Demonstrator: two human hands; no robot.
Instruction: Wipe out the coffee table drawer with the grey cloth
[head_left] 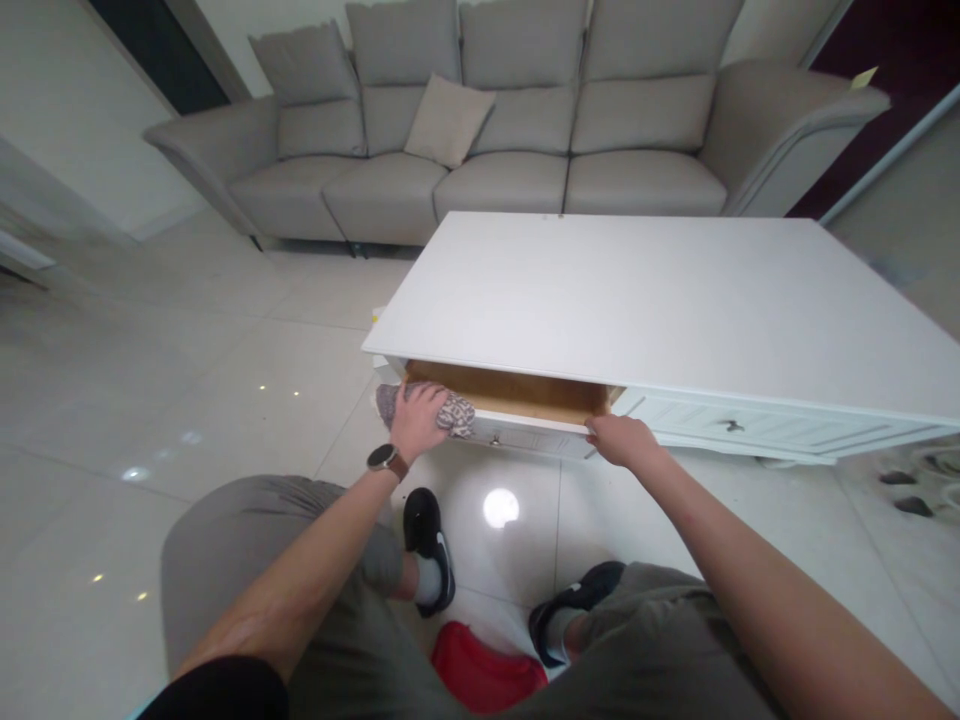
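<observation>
A white coffee table (637,300) stands before me with its left drawer (517,397) pulled partly out, its wooden inside showing. My left hand (420,415) is closed on a patterned grey-and-white cloth (456,414), which lies against the drawer's left front corner. At the drawer's right front corner, my right hand (621,440) grips the edge, fingers partly hidden behind it. A small metal knob (495,441) sits on the drawer front between my hands. I see no object in the visible part of the drawer.
Behind the table is a long grey sofa (510,180) with a beige cushion (450,120). A second drawer with a knob (733,427) is shut on the right. Something red (487,670) lies on the tiled floor between my feet. Shoes (911,505) are at the far right.
</observation>
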